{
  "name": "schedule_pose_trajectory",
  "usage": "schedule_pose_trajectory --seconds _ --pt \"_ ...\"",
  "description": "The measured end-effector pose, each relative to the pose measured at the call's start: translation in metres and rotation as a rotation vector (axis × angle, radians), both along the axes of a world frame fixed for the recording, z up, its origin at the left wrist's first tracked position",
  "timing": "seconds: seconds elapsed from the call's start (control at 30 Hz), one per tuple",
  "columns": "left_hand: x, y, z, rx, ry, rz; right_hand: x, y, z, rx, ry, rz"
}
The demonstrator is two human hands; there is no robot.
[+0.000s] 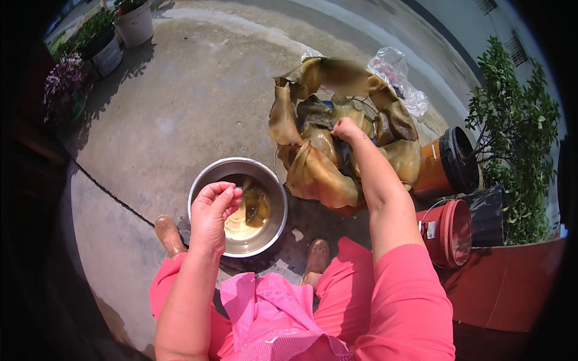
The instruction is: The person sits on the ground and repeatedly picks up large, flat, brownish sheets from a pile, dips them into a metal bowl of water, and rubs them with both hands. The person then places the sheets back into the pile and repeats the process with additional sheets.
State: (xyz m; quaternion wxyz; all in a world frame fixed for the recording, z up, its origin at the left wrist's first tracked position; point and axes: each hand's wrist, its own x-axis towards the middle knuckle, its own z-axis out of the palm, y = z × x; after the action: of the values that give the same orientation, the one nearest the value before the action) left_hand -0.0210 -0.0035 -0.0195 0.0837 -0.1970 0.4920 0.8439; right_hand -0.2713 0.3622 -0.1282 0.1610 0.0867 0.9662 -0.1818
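My left hand is raised over a metal basin, its thumb pressed to curled fingers. Nothing sizeable shows in its grip; a small bright spot at the fingertips is too small to make out. In the basin, a brown piece of kelp lies in shallow yellowish water. My right hand reaches into a round arrangement of broad, wet kelp sheets. Its fingertips are pinched at the edge of a kelp sheet in the middle. Other sheets drape over the rim of the support, which they mostly hide.
Clear plastic bags lie behind the kelp. On the right are an orange bucket with a black rim, a red bucket and a leafy shrub. Potted plants stand at the far left on the concrete ground.
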Motion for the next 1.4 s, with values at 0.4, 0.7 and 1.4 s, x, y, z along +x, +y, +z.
schedule_pose_trajectory --seconds 0.4,0.7,1.4 --pt "0.004 -0.005 0.000 0.015 0.012 0.007 0.015 0.013 0.078 -0.627 -0.152 -0.378" --pt "0.006 -0.008 0.001 0.018 0.029 0.018 -0.014 -0.004 0.100 -1.264 0.394 -0.583" --pt "0.017 -0.051 0.018 0.054 0.095 0.376 0.187 -0.259 0.059 -0.536 -0.181 0.963"
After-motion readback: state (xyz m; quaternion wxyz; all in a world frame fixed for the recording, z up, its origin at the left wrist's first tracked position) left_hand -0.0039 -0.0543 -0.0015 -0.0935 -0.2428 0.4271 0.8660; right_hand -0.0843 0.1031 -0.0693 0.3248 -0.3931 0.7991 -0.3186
